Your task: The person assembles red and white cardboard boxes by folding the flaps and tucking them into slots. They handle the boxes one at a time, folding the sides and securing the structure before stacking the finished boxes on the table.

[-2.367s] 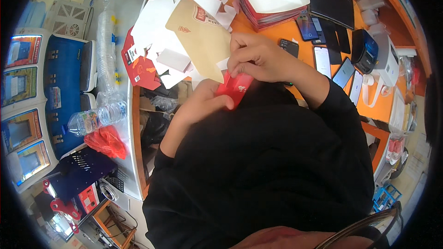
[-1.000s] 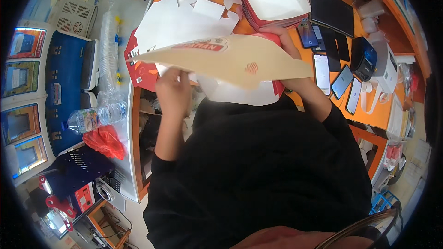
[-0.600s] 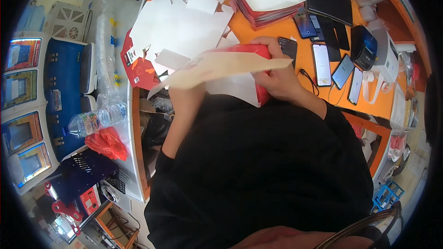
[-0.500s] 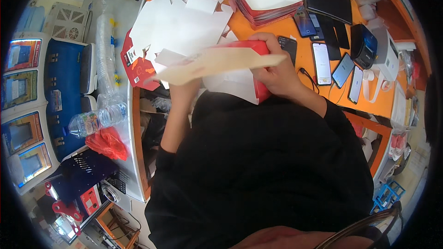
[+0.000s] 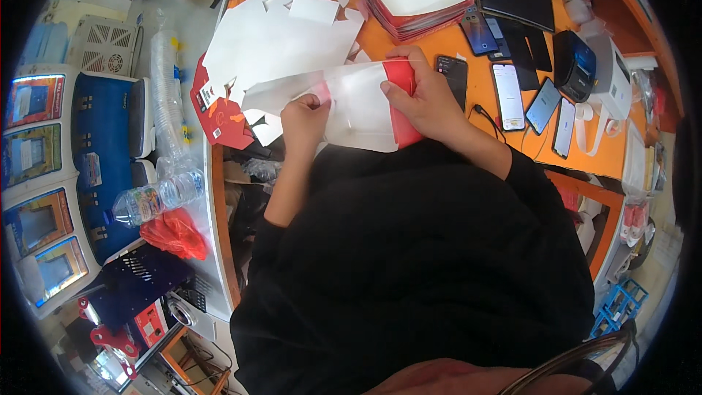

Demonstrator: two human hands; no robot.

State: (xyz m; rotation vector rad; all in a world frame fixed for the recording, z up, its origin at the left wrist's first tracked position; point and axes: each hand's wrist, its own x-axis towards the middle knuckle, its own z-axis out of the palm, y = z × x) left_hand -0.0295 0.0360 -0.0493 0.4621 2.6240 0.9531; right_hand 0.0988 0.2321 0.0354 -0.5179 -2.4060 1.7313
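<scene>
Holding the red and white paper box (image 5: 360,108) before the black shirt (image 5: 417,241), the two hands work at opposite ends of it. The right hand (image 5: 431,99) is clamped on the box's red end wall, thumb bent over the edge. The left hand (image 5: 303,118) has its fingers pinched together on the box near the base of a long flap, which stretches left and overlaps the white cardboard sheets (image 5: 281,44) in view. Beyond the box's far edge, a narrow strip of orange counter (image 5: 596,170) separates it from the stack of boxes (image 5: 420,22). On the right, room is tighter: a black phone (image 5: 451,77) lies just beside the right hand, with a cable (image 5: 488,118) and a white-screened phone (image 5: 510,95) past it. Two more phones lie farther right, nearer the counter's front edge. On the left, a red cardboard piece (image 5: 230,126) pokes over the counter's side edge, near the left hand but apart from it.
</scene>
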